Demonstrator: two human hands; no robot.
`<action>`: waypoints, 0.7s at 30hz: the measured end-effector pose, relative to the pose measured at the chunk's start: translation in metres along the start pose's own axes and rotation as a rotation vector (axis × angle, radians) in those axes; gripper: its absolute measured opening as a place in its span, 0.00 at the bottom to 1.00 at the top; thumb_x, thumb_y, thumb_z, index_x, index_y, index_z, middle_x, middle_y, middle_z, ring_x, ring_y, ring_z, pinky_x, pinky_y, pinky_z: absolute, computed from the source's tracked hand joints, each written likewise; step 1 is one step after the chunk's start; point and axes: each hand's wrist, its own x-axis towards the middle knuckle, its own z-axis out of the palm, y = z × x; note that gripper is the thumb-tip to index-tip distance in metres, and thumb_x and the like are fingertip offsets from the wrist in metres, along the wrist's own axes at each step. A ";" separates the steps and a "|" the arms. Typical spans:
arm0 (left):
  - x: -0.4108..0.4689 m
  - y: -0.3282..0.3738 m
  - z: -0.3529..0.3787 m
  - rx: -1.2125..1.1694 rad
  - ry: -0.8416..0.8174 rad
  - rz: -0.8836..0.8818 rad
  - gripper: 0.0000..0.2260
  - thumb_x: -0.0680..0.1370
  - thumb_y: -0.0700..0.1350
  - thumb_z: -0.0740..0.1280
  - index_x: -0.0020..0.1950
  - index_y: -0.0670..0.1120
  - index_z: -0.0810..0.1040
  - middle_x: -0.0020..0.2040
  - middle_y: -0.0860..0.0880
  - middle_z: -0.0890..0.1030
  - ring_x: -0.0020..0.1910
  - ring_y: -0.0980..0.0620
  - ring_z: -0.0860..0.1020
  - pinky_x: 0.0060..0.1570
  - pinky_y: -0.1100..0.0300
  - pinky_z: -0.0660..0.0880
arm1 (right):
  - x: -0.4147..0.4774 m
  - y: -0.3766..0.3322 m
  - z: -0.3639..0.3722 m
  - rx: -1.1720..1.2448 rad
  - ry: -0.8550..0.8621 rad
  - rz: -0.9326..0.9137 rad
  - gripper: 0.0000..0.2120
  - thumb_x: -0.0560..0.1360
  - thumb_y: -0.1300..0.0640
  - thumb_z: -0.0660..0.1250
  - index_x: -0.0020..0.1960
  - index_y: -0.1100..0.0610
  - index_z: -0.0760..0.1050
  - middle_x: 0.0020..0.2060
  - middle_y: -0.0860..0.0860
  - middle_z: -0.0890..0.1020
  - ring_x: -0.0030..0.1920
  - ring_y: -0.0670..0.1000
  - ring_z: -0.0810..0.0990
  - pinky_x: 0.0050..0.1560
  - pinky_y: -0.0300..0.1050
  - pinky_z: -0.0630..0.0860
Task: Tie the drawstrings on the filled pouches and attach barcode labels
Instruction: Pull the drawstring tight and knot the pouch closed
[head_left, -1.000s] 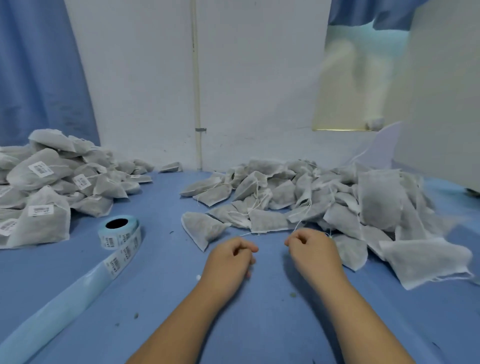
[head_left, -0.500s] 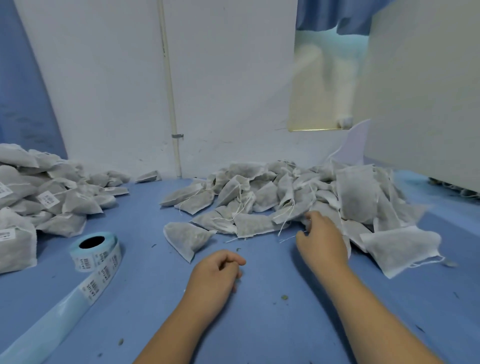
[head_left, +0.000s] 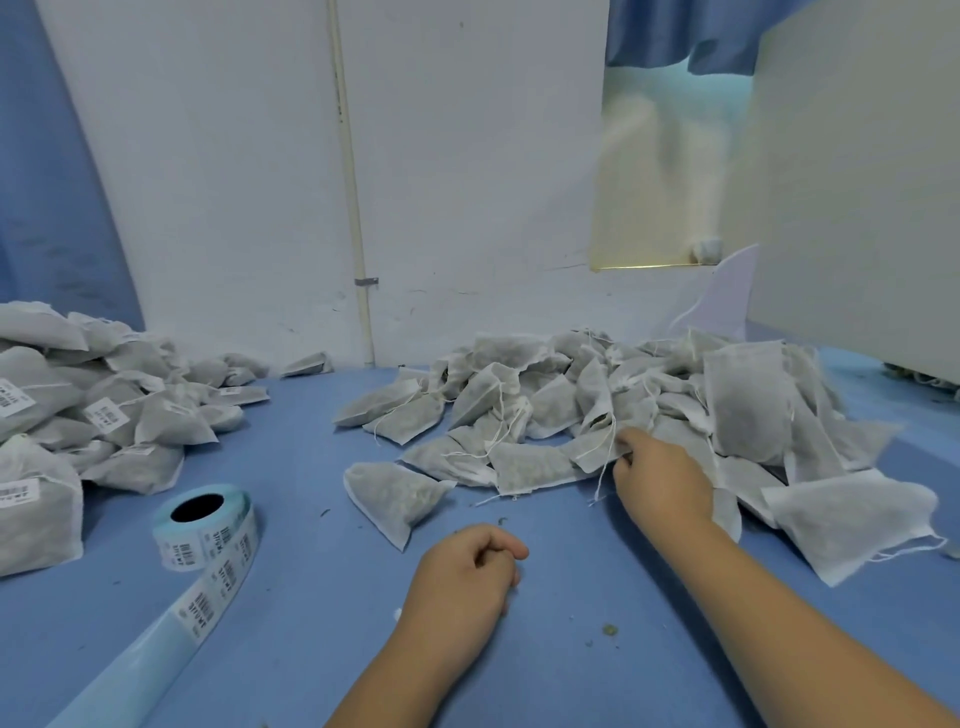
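Two hands, right hand (head_left: 662, 480) grip pinching a pouch (head_left: 592, 449) at the pile's (head_left: 649, 384) edge, left hand (head_left: 462, 577) fist closed, empty.

1 ea.: labelled pouch heap (head_left: 109, 415), unlabelled pouch heap (head_left: 670, 400), label roll (head_left: 208, 527), L hand (head_left: 462, 571), R hand (head_left: 662, 480).

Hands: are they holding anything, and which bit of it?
The right hand pinches a pouch by its near edge, where the drawstring hangs. The left hand rests curled on the table; nothing shows in it.
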 end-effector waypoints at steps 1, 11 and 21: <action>0.000 0.000 0.000 0.002 -0.006 0.000 0.14 0.78 0.36 0.61 0.41 0.50 0.82 0.31 0.55 0.80 0.28 0.56 0.74 0.31 0.67 0.71 | 0.000 0.002 0.002 0.020 0.022 0.005 0.09 0.77 0.58 0.59 0.52 0.51 0.76 0.39 0.53 0.81 0.39 0.57 0.77 0.35 0.46 0.71; -0.003 0.002 -0.001 0.030 -0.009 -0.009 0.14 0.78 0.37 0.61 0.41 0.52 0.82 0.34 0.54 0.81 0.29 0.56 0.75 0.32 0.68 0.71 | -0.008 0.011 0.000 0.348 0.065 0.021 0.08 0.76 0.58 0.65 0.50 0.52 0.83 0.40 0.49 0.84 0.42 0.54 0.82 0.46 0.51 0.78; -0.004 0.001 -0.005 -0.071 0.113 0.021 0.12 0.78 0.37 0.64 0.43 0.52 0.82 0.29 0.54 0.78 0.26 0.60 0.74 0.29 0.71 0.68 | -0.032 -0.022 -0.013 0.352 0.150 -0.291 0.09 0.73 0.62 0.69 0.50 0.54 0.85 0.43 0.48 0.86 0.44 0.51 0.83 0.47 0.45 0.78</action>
